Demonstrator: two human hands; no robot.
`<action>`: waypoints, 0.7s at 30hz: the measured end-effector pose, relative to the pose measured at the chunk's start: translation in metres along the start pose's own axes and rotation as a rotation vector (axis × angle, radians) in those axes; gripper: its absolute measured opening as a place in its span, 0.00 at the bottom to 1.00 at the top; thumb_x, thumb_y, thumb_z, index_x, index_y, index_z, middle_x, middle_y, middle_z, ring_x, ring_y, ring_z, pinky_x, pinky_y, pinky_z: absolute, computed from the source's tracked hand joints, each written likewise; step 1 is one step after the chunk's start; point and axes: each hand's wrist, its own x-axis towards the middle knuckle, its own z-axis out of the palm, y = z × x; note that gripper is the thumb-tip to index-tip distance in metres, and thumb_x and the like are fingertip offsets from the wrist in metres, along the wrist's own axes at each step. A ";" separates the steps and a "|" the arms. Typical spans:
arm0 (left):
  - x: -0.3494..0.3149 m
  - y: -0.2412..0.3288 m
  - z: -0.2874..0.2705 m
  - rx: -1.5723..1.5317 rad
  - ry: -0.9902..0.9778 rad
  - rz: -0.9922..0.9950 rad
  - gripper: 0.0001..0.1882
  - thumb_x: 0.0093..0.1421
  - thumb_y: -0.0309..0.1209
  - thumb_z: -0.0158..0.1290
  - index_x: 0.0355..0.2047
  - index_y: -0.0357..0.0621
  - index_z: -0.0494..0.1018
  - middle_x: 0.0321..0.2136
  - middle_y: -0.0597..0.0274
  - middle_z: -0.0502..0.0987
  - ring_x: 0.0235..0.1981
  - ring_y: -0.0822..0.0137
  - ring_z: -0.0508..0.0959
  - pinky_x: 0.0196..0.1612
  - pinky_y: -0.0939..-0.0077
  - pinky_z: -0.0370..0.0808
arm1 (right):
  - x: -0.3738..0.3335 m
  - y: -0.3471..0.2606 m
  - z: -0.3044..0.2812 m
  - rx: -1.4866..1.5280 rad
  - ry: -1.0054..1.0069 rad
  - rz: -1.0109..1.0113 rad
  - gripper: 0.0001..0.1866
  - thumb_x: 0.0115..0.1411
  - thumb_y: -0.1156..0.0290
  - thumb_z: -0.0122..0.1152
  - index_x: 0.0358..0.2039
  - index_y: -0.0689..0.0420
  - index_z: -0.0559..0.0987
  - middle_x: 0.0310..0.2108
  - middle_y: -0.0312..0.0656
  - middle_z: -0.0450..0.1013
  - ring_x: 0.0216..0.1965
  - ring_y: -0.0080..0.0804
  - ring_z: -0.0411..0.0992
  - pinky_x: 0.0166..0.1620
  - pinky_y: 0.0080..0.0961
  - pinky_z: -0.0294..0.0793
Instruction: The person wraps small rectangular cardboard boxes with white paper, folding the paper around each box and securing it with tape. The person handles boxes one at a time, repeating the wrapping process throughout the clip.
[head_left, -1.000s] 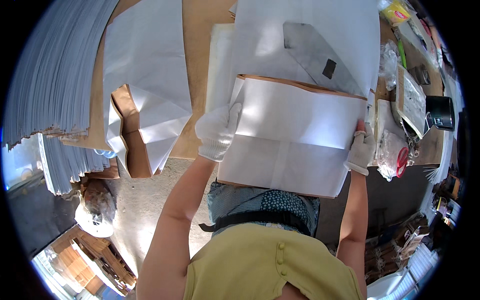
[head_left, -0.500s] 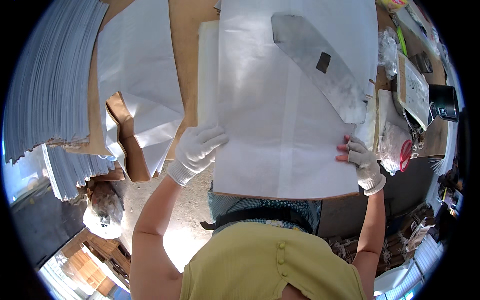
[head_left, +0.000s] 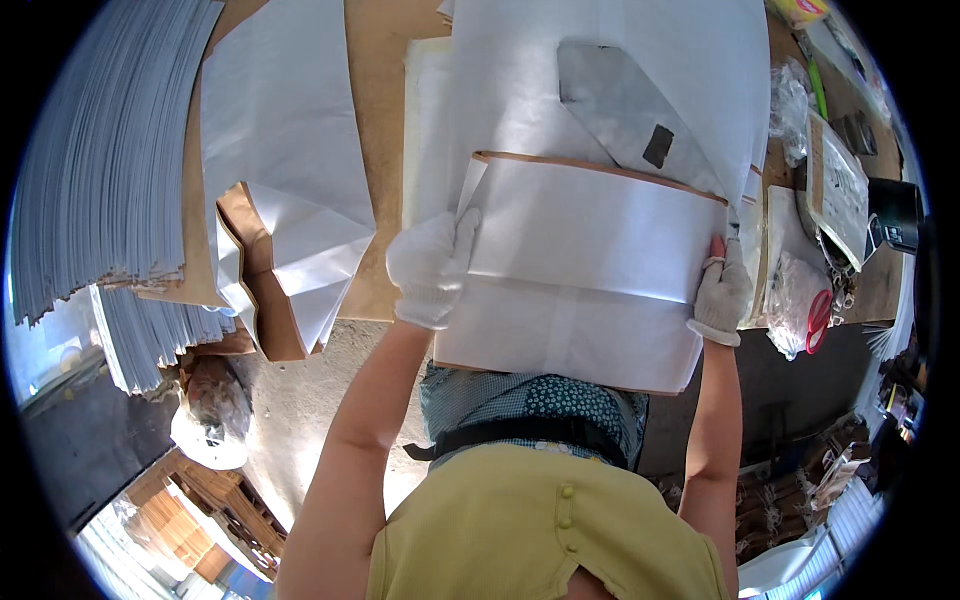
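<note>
No txt or nos. legible. Far R, print on yellow pkg too small to tell; on R, ditto for blk container.

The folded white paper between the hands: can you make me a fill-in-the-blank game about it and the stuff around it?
1. The colour of the glove on the left hand is ____.
2. The right hand is at the ____ side edge of the folded white paper.
3. The small patch on the flat grey plate is coloured ____.
4. The big stack of sheets is on the person's ____ side.

Missing words: white; right; black; left.
</note>
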 end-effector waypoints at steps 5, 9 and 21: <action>0.008 0.012 0.033 0.072 0.225 0.360 0.13 0.61 0.36 0.59 0.44 0.46 0.77 0.45 0.59 0.78 0.47 0.53 0.78 0.55 0.50 0.73 | 0.007 -0.008 0.001 -0.014 0.041 -0.114 0.14 0.72 0.67 0.54 0.50 0.59 0.82 0.31 0.57 0.78 0.30 0.55 0.77 0.35 0.44 0.74; 0.022 0.030 0.025 0.085 0.122 0.694 0.19 0.59 0.34 0.62 0.50 0.45 0.75 0.47 0.57 0.72 0.56 0.50 0.73 0.70 0.36 0.57 | 0.010 0.009 0.005 -0.037 0.054 -0.064 0.16 0.74 0.63 0.54 0.52 0.60 0.81 0.32 0.58 0.79 0.32 0.51 0.79 0.37 0.42 0.75; 0.029 0.065 0.022 0.119 -0.027 0.420 0.22 0.53 0.44 0.63 0.42 0.44 0.73 0.41 0.57 0.71 0.48 0.53 0.71 0.58 0.38 0.65 | -0.001 -0.089 0.030 -0.069 0.025 -0.266 0.30 0.65 0.61 0.63 0.63 0.63 0.74 0.58 0.51 0.73 0.63 0.45 0.68 0.67 0.42 0.64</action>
